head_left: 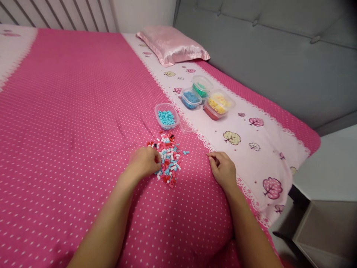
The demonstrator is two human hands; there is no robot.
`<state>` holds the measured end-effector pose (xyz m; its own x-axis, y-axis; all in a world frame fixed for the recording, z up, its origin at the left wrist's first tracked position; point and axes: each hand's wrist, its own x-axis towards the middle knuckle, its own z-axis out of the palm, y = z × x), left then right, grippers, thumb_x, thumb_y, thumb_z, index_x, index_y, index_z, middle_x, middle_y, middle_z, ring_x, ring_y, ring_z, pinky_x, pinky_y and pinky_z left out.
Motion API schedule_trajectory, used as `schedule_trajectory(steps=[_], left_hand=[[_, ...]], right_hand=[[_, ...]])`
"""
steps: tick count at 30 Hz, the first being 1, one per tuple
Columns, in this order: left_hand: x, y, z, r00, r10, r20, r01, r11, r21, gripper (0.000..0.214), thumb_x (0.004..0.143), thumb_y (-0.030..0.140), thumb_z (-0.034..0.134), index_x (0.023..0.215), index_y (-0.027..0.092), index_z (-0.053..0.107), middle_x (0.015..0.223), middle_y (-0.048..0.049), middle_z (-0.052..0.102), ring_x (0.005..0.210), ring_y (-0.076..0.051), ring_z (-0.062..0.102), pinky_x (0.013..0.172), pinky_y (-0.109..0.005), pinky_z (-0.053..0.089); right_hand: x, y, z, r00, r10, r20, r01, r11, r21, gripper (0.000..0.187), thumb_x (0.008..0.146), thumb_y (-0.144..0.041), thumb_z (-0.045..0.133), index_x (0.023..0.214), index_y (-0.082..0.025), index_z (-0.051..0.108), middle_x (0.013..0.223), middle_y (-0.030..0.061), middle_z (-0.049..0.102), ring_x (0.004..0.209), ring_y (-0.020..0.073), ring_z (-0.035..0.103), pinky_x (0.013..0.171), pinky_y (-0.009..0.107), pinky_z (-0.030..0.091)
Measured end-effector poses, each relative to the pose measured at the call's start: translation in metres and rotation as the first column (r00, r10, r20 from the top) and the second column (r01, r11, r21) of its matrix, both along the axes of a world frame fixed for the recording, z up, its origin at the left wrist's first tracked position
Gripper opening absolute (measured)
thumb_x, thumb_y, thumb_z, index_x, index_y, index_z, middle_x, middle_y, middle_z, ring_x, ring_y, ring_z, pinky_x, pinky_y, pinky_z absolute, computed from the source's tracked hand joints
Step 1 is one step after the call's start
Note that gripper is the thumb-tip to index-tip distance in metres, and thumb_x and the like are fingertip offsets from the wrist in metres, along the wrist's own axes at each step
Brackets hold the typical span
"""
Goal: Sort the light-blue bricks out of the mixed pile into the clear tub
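Note:
A heap of small red, white, light-blue and black pieces (169, 160) lies on the pink dotted bedspread (69, 123). My left hand (145, 162) rests at the heap's left edge, fingers curled in among the pieces; what they pinch is hidden. My right hand (223, 169) lies on the spread to the right of the heap, fingers curled, with nothing showing in them. Just beyond the heap stands an open clear tub (166, 116) with light-blue pieces inside.
Further back sit tubs of dark-blue pieces (191, 98), green pieces (202, 86) and yellow pieces over red (219, 104), with a clear lid (186, 125) nearby. A pink pillow (171, 44) lies by the grey headboard (264, 52). The bed's edge drops at right beside a grey unit (326, 230).

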<state>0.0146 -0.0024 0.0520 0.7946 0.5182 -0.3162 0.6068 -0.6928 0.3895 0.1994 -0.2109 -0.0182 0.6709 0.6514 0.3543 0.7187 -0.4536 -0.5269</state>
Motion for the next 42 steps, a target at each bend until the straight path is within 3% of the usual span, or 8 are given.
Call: schedule_trajectory(steps=[6, 15, 19, 24, 29, 33, 37, 42], left_hand=[[-0.005, 0.004, 0.006, 0.917, 0.288, 0.275, -0.101, 0.835, -0.541, 0.013, 0.057, 0.022, 0.061, 0.067, 0.015, 0.066, 0.046, 0.005, 0.045, 0.045, -0.007, 0.038, 0.046, -0.021, 0.026], [-0.009, 0.013, 0.014, 0.644, 0.76, 0.081, 0.199, -0.064, -0.978, 0.003, 0.061, 0.011, 0.053, 0.063, 0.013, 0.052, 0.051, 0.0058, 0.034, 0.037, -0.001, 0.022, 0.033, -0.012, 0.019], [-0.007, 0.013, 0.017, 0.581, 0.814, -0.024, 0.281, -0.228, -0.932, 0.012, 0.06, 0.01, 0.044, 0.068, 0.011, 0.052, 0.065, -0.0027, 0.047, 0.042, -0.002, 0.032, 0.032, -0.01, 0.022], [-0.005, 0.012, 0.02, 0.542, 0.84, 0.032, 0.172, -0.073, -0.982, 0.018, 0.063, 0.019, 0.046, 0.071, 0.01, 0.059, 0.071, -0.0089, 0.056, 0.049, -0.006, 0.041, 0.03, -0.012, 0.022], [-0.01, 0.011, 0.018, 0.65, 0.708, 0.277, -0.087, 0.431, -0.898, 0.02, 0.065, 0.031, 0.066, 0.07, 0.012, 0.067, 0.052, 0.0007, 0.051, 0.042, -0.004, 0.034, 0.034, -0.015, 0.02], [-0.017, 0.013, 0.019, 0.882, 0.351, 0.314, -0.057, 0.741, -0.669, 0.026, 0.062, 0.036, 0.073, 0.08, 0.016, 0.074, 0.073, -0.0035, 0.07, 0.069, -0.013, 0.058, 0.062, -0.022, 0.045], [-0.02, 0.016, 0.02, 0.98, 0.017, 0.196, 0.091, 0.845, -0.528, 0.024, 0.065, 0.03, 0.067, 0.084, 0.018, 0.075, 0.083, -0.0033, 0.073, 0.077, -0.017, 0.063, 0.071, -0.026, 0.045], [-0.018, 0.016, 0.01, 0.997, -0.075, 0.036, 0.082, 0.956, -0.28, 0.032, 0.062, 0.015, 0.056, 0.087, 0.019, 0.074, 0.077, 0.0002, 0.072, 0.07, -0.016, 0.062, 0.064, -0.023, 0.041]], right_hand=[[0.001, 0.0, -0.001, 1.0, 0.003, -0.002, -0.003, 1.0, -0.003, 0.022, 0.085, -0.027, 0.048, 0.091, -0.018, 0.067, 0.09, 0.0047, 0.064, 0.072, 0.0165, 0.058, 0.071, 0.03, 0.046], [0.0, 0.0, -0.001, 1.0, 0.0, -0.005, 0.0, 1.0, -0.003, 0.023, 0.085, -0.027, 0.047, 0.091, -0.018, 0.067, 0.09, 0.0049, 0.065, 0.071, 0.0165, 0.058, 0.071, 0.031, 0.046], [0.001, 0.0, -0.001, 1.0, 0.002, -0.008, -0.002, 1.0, 0.003, 0.023, 0.085, -0.028, 0.047, 0.091, -0.018, 0.067, 0.089, 0.005, 0.064, 0.072, 0.0166, 0.058, 0.071, 0.031, 0.046], [0.001, 0.0, 0.0, 1.0, 0.007, -0.004, -0.007, 1.0, 0.001, 0.023, 0.085, -0.028, 0.047, 0.091, -0.019, 0.067, 0.089, 0.0052, 0.064, 0.07, 0.0164, 0.057, 0.07, 0.031, 0.046], [0.001, 0.0, 0.0, 1.0, 0.006, -0.005, -0.006, 1.0, 0.001, 0.023, 0.085, -0.028, 0.046, 0.091, -0.019, 0.067, 0.089, 0.0056, 0.064, 0.07, 0.0168, 0.057, 0.07, 0.031, 0.046], [0.0, 0.0, 0.0, 1.0, 0.002, -0.007, -0.002, 1.0, -0.005, 0.023, 0.085, -0.028, 0.046, 0.091, -0.019, 0.067, 0.09, 0.0054, 0.064, 0.071, 0.0167, 0.057, 0.07, 0.031, 0.046], [0.001, 0.0, 0.0, 1.0, 0.002, -0.009, -0.002, 1.0, -0.01, 0.023, 0.085, -0.027, 0.047, 0.091, -0.018, 0.067, 0.09, 0.0053, 0.064, 0.071, 0.0162, 0.057, 0.071, 0.031, 0.046], [0.001, 0.0, -0.001, 1.0, 0.007, 0.003, -0.007, 1.0, 0.0, 0.023, 0.085, -0.028, 0.046, 0.091, -0.019, 0.067, 0.089, 0.0053, 0.064, 0.07, 0.0163, 0.057, 0.07, 0.031, 0.046]])
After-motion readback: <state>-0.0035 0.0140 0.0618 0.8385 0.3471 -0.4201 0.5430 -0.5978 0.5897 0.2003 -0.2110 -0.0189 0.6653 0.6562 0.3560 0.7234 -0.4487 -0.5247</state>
